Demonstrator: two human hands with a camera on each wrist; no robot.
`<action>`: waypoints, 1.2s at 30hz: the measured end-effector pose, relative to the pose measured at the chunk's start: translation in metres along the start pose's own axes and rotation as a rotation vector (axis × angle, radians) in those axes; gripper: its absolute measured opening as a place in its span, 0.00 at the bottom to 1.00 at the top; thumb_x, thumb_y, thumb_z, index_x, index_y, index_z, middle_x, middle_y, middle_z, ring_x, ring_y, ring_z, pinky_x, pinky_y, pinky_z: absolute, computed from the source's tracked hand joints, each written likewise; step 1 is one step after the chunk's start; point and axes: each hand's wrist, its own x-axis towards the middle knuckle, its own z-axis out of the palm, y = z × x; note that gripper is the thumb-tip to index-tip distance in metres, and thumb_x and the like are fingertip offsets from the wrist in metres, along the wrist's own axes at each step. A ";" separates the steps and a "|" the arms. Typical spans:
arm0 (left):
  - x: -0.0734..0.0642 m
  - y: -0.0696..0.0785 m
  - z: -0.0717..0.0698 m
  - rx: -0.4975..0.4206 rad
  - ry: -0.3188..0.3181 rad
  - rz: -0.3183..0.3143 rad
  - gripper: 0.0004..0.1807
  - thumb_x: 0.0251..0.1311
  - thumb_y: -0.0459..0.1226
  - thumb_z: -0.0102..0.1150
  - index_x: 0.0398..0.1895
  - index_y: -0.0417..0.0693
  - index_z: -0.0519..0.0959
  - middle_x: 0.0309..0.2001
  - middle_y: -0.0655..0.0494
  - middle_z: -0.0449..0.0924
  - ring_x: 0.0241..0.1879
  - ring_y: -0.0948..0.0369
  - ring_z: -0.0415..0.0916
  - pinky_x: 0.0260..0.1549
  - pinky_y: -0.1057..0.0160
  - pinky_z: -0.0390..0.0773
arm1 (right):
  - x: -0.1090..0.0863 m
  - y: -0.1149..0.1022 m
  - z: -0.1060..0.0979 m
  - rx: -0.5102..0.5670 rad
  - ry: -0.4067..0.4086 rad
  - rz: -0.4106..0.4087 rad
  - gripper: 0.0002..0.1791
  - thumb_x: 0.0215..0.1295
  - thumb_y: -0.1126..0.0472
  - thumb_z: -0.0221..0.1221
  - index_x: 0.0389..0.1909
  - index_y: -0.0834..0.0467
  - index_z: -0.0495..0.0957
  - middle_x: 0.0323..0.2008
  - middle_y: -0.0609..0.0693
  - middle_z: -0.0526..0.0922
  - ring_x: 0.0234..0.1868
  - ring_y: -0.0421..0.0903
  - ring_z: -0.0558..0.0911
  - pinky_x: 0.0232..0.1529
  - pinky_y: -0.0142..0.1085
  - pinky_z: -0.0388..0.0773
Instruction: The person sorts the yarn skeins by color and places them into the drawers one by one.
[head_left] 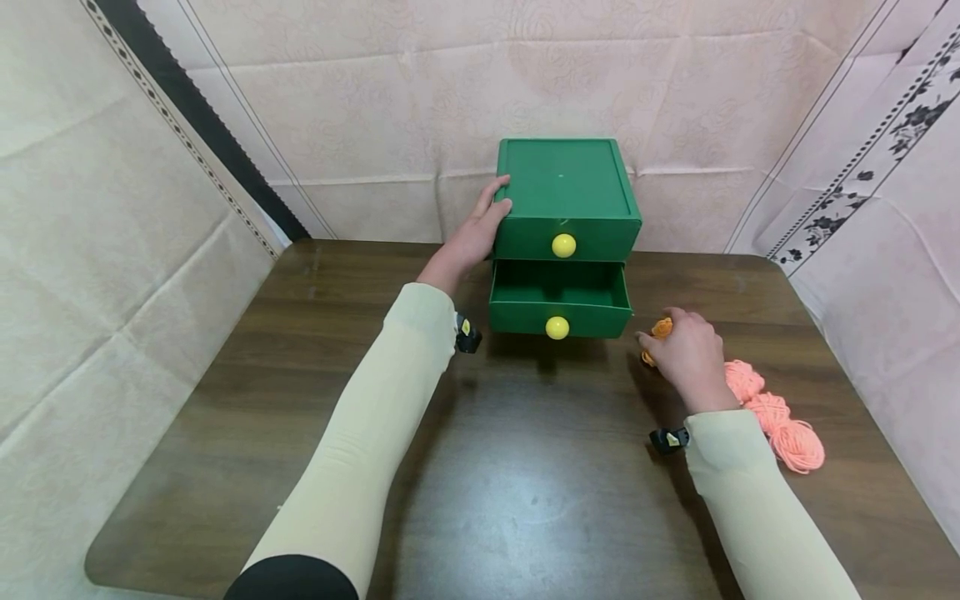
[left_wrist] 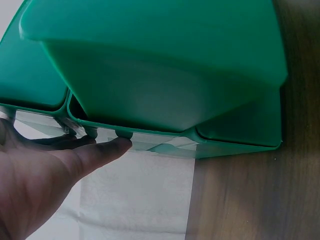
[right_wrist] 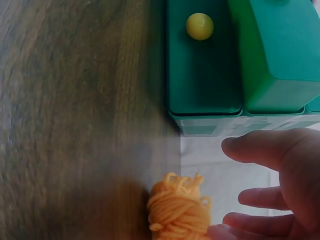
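Pale cream sleeves [head_left: 352, 442], black fabric [head_left: 292, 579] above the left, yellow-marked black wrist cameras [head_left: 468, 335]

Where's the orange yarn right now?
In the head view, the orange yarn is just right of the green drawer unit, partly hidden by the right hand, with pink yarn balls farther right.

Right of the green drawer unit [head_left: 558, 179], your right hand [head_left: 690, 354] hides part of the orange yarn [right_wrist: 180, 215]; right-wrist view's bottom edge crops it. Unit's bottom drawer [right_wrist: 205, 75]: hidden from head view beneath the open drawer [head_left: 521, 318].
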 end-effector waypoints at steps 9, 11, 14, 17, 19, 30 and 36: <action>-0.009 0.007 0.002 0.025 -0.001 0.002 0.29 0.75 0.53 0.30 0.76 0.76 0.41 0.78 0.60 0.38 0.75 0.52 0.46 0.68 0.44 0.57 | 0.002 0.005 0.003 -0.071 -0.008 -0.018 0.38 0.64 0.46 0.59 0.64 0.71 0.65 0.52 0.73 0.74 0.48 0.68 0.73 0.49 0.60 0.73; -0.008 0.006 0.002 0.024 -0.001 0.000 0.29 0.75 0.54 0.31 0.76 0.77 0.41 0.78 0.61 0.38 0.75 0.52 0.46 0.69 0.44 0.56 | 0.002 0.007 0.004 -0.078 -0.020 -0.014 0.39 0.64 0.46 0.59 0.64 0.72 0.64 0.49 0.72 0.75 0.45 0.67 0.74 0.46 0.58 0.74; -0.008 0.006 0.001 0.020 -0.004 -0.004 0.29 0.75 0.54 0.31 0.75 0.78 0.42 0.78 0.61 0.39 0.75 0.53 0.46 0.68 0.44 0.56 | 0.004 0.009 0.005 -0.083 -0.041 -0.012 0.39 0.63 0.46 0.59 0.62 0.73 0.65 0.45 0.71 0.77 0.42 0.64 0.75 0.42 0.56 0.75; -0.008 0.006 0.001 0.019 -0.009 -0.002 0.29 0.75 0.54 0.30 0.76 0.77 0.41 0.78 0.60 0.38 0.74 0.53 0.46 0.68 0.44 0.57 | 0.006 0.011 0.006 -0.088 -0.070 -0.025 0.37 0.62 0.48 0.60 0.61 0.73 0.67 0.44 0.70 0.76 0.41 0.63 0.74 0.42 0.55 0.75; -0.008 0.005 0.001 0.017 -0.014 0.001 0.29 0.75 0.53 0.30 0.76 0.77 0.41 0.78 0.60 0.38 0.74 0.52 0.46 0.68 0.44 0.57 | 0.007 0.012 0.008 -0.088 -0.087 -0.043 0.36 0.62 0.49 0.61 0.61 0.72 0.67 0.46 0.70 0.75 0.43 0.64 0.74 0.45 0.57 0.74; -0.007 0.004 0.001 -0.004 -0.025 0.010 0.29 0.75 0.53 0.30 0.76 0.76 0.40 0.78 0.59 0.37 0.74 0.52 0.47 0.68 0.43 0.57 | 0.006 0.012 0.009 -0.072 -0.170 -0.078 0.36 0.62 0.53 0.62 0.67 0.67 0.64 0.59 0.72 0.70 0.55 0.69 0.71 0.58 0.65 0.66; -0.007 0.005 0.001 -0.005 -0.021 0.003 0.28 0.75 0.54 0.30 0.75 0.77 0.41 0.78 0.60 0.37 0.74 0.52 0.46 0.68 0.44 0.57 | 0.004 0.011 0.009 -0.058 -0.178 -0.063 0.35 0.62 0.55 0.63 0.67 0.63 0.62 0.61 0.71 0.69 0.56 0.69 0.71 0.56 0.66 0.67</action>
